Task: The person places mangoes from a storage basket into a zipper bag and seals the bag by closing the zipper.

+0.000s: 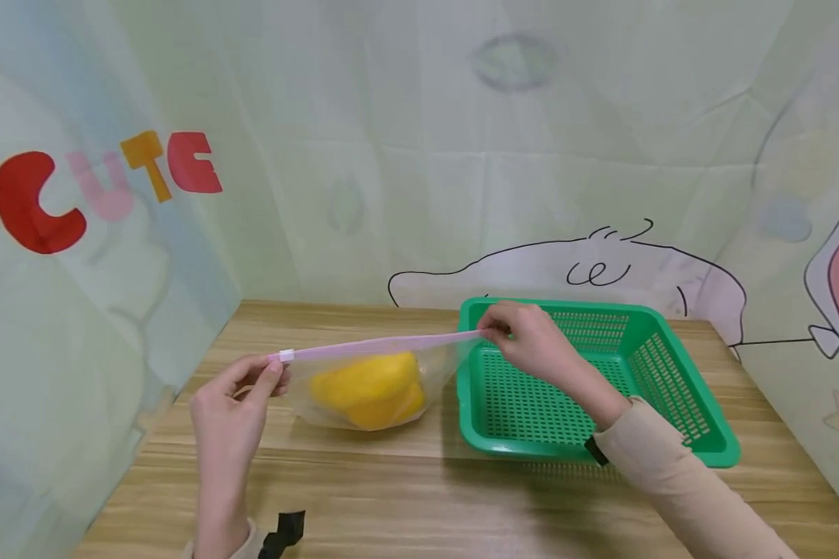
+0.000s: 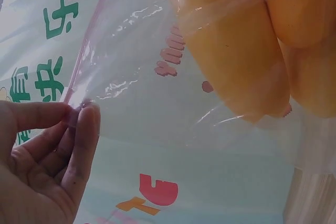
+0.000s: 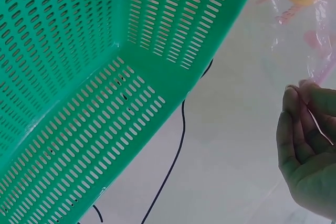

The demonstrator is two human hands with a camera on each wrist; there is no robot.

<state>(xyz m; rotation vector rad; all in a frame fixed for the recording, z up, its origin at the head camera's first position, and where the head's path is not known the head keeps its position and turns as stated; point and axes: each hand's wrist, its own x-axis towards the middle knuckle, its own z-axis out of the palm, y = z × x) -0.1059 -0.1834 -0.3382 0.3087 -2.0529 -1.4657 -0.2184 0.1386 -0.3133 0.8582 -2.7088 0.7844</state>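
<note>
A person's left hand [image 1: 234, 400] pinches the nine o'clock end of a clear, pink-topped plastic zip bag [image 1: 439, 369] beside its white slider [image 1: 287, 355]; the right hand [image 1: 531, 341] pinches the three o'clock end. Smooth, rounded yellow objects [image 1: 370, 388] fill it. A green, rectangular, perforated plastic basket [image 1: 531, 447] stands at its three o'clock on a wood-grain table [image 1: 363, 497].

The basket [image 1: 531, 449] is viewed forward and downward from the head, closely from the right wrist; the bag [image 1: 438, 371] beside it, close from the left wrist, is shared by all.
</note>
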